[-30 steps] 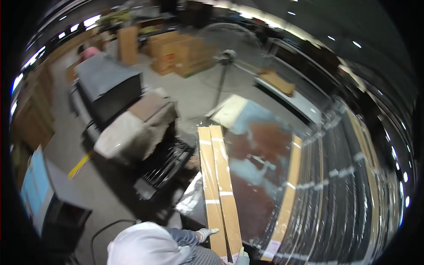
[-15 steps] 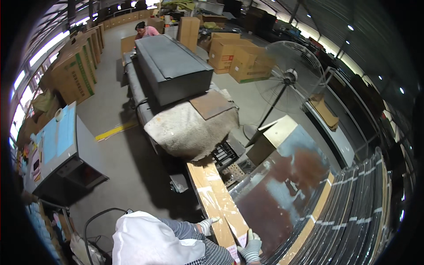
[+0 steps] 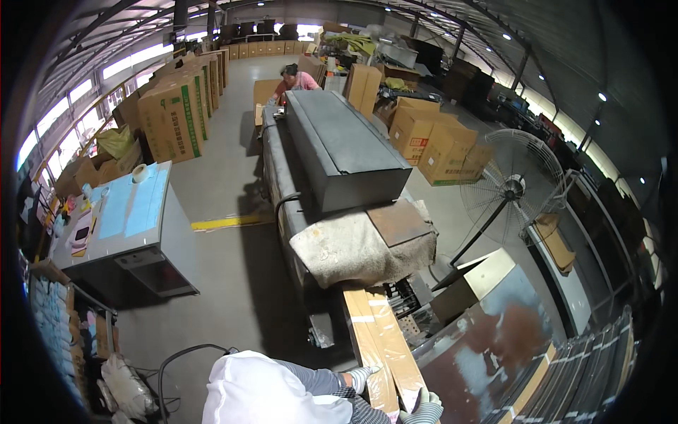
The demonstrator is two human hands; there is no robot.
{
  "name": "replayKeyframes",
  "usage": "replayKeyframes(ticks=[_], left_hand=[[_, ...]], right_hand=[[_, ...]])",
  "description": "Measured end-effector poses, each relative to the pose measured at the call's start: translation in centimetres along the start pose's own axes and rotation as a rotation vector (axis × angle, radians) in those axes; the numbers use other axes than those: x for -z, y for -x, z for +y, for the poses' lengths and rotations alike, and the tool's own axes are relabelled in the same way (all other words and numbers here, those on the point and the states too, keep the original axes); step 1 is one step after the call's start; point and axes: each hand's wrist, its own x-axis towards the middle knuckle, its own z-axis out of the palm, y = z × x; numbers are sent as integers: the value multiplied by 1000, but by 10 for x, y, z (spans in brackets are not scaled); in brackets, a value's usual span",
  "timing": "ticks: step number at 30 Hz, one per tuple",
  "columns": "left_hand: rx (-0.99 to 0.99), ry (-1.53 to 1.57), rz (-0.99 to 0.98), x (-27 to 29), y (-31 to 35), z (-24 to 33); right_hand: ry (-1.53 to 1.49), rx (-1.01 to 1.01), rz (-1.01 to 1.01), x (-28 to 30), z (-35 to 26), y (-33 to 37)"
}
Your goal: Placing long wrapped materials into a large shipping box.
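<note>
Two long, narrow, taped cardboard packages (image 3: 364, 330) lie side by side, running from beneath a worn beige cloth (image 3: 339, 249) toward me. My left hand (image 3: 361, 379), in a striped knit glove, grips the left package's outer edge, fingertips on its top. My right hand (image 3: 424, 409), gloved alike, is closed round the outer edge of the right package (image 3: 400, 344) near its close end. The undersides of both hands are hidden. Beyond the cloth, a long dark grey box-shaped piece (image 3: 346, 138) rests on a long bench, with a flat brown board (image 3: 397, 222) on the cloth before it.
A co-worker in pink (image 3: 300, 81) bends at the bench's far end. Left stands a grey cabinet (image 3: 176, 233) topped with blue sheets. A stained metal sheet (image 3: 466, 353), wrapped dark panels (image 3: 579, 367) and a large floor fan (image 3: 512, 185) are on the right; cartons (image 3: 452, 152) stand behind.
My view has swung left and up, so the scene sits farther right and lower. Both hands stay on the cardboard packages, with little change against them.
</note>
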Motion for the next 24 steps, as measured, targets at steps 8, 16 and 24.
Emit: replayKeyframes(ticks=[8, 16, 24], left_hand=[[54, 60, -185, -42, 59, 35], [148, 166, -172, -32, 55, 56], [-196, 80, -425, -23, -14, 140]], right_hand=[[-11, 7, 58, -1, 5, -28], [17, 100, 115, -23, 16, -50], [-214, 172, 407, 38, -5, -104]])
